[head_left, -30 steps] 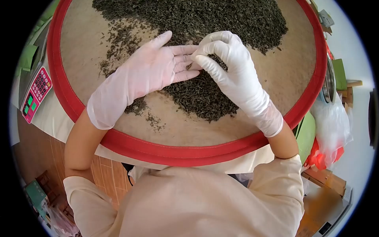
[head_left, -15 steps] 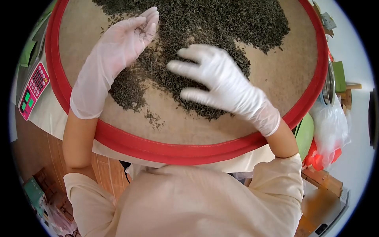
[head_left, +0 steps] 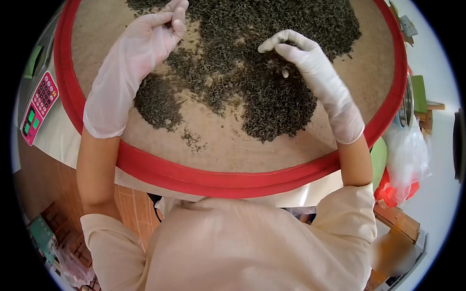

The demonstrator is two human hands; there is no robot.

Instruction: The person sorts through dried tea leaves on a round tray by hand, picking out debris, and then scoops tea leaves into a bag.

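Note:
Dark dried tea leaves (head_left: 281,106) lie in loose heaps on a round tan tray (head_left: 204,160) with a red fabric rim. My left hand (head_left: 158,31), in a thin translucent glove, is held above the leaves at the upper left. Its fingers are curled inward, with a few dark bits showing by the fingertips; the palm is mostly hidden. At the right, my right hand (head_left: 301,53), in a white glove, bends down over the heap. The thumb and index finger curve toward each other, with leaves between the fingers.
A pink-framed scale panel (head_left: 41,104) with green displays stands beyond the tray's left rim. On the right are a clear plastic bag (head_left: 407,155), a red bag (head_left: 388,191), a green box (head_left: 418,92) and cardboard (head_left: 400,220). Wooden flooring (head_left: 63,184) shows at lower left.
My right hand has swung up and to the right, its spread fingers now curling into the leaves. The near heap it covered is exposed. My left hand has shifted slightly up and left.

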